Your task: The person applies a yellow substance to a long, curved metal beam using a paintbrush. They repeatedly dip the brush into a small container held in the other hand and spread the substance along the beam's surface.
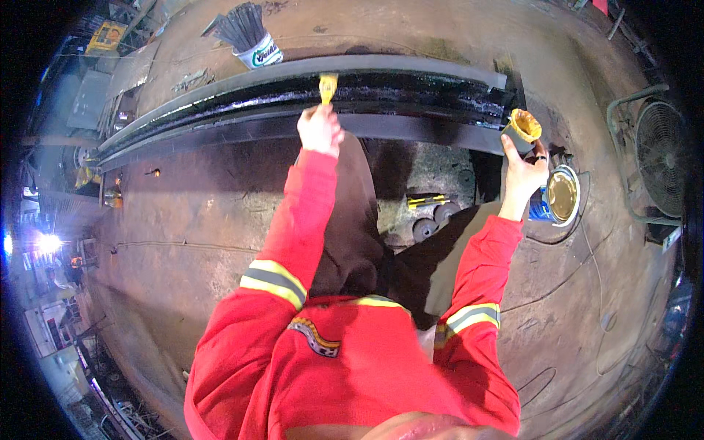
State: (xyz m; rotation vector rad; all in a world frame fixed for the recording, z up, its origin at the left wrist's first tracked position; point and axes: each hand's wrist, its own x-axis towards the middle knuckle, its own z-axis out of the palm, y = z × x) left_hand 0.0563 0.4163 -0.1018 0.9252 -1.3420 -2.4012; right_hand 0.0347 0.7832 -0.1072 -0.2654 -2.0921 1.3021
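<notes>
My left hand [320, 133] is closed around the handle of a yellow paintbrush [328, 89], held over the channel of a long black steel beam [411, 125]. The beam's inner face looks dark and glossy. Whether the bristles touch it, I cannot tell. Out to the right, my right hand [525, 176] grips a small paint cup [522, 129] with yellow paint around its rim and inside, close to the beam's right end. Just below that hand, a blue-and-white paint bucket [576, 205] stands on the floor, yellowish paint on its top.
Beyond the beam stands a white bucket [260, 56] full of dark strips. Round metal discs [433, 223] and a yellow-and-black tool [427, 200] lie between my legs. A large fan [658, 158] stands at the right, with cables [561, 286] across the floor. Bright light [48, 243] glares far left.
</notes>
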